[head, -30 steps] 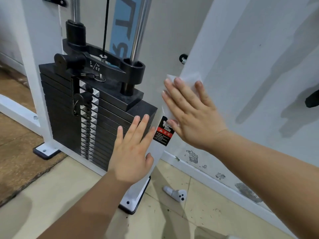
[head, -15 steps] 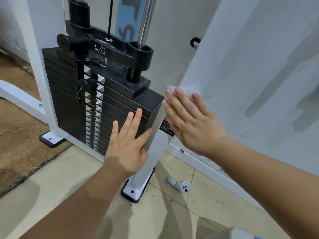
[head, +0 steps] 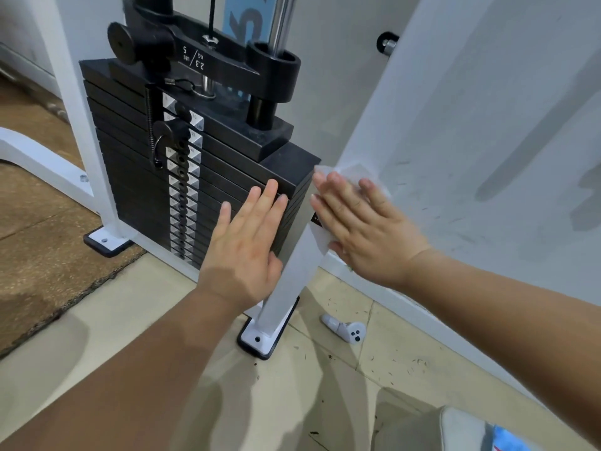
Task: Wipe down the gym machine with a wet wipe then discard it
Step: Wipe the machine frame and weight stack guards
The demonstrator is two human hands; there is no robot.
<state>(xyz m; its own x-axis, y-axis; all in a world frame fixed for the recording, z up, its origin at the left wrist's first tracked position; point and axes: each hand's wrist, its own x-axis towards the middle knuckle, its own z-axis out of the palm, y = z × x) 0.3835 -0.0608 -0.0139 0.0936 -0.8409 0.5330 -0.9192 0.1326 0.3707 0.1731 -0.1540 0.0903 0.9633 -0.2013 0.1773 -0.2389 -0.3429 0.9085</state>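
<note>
1. Head view, looking down: the right hand (head: 367,229) is flat on the gym machine's slanted white post (head: 374,125). It presses the wet wipe (head: 349,169) against the metal.
2. Its fingers (head: 331,190) are straight and close together, pointing to 11 o'clock. The wipe peeks out past the fingertips and again under the heel of the hand at 7 o'clock.
3. The left hand (head: 244,252) is at 9 o'clock of the right, palm towards the black weight stack (head: 136,177). The fingers are straight and slightly spread, and the tips lie over the plate edges. I can't tell whether the palm itself makes contact.
4. At 10 o'clock of the left hand, the selector pin (head: 166,131) sits in the stack's numbered column.
5. At the top, at 12 o'clock, the black carriage (head: 227,56) marked 2.3 kg and 5 lbs rides a chrome guide rod (head: 281,21).
6. Down at 6 o'clock of the hands, the post meets its bolted foot plate (head: 260,340) on the tiled floor (head: 162,369).
7. A small white controller (head: 346,330) lies on the tiles just beside that foot, at 3 o'clock of it.
8. A brown mat (head: 39,255) covers the floor at 9 o'clock.
</note>
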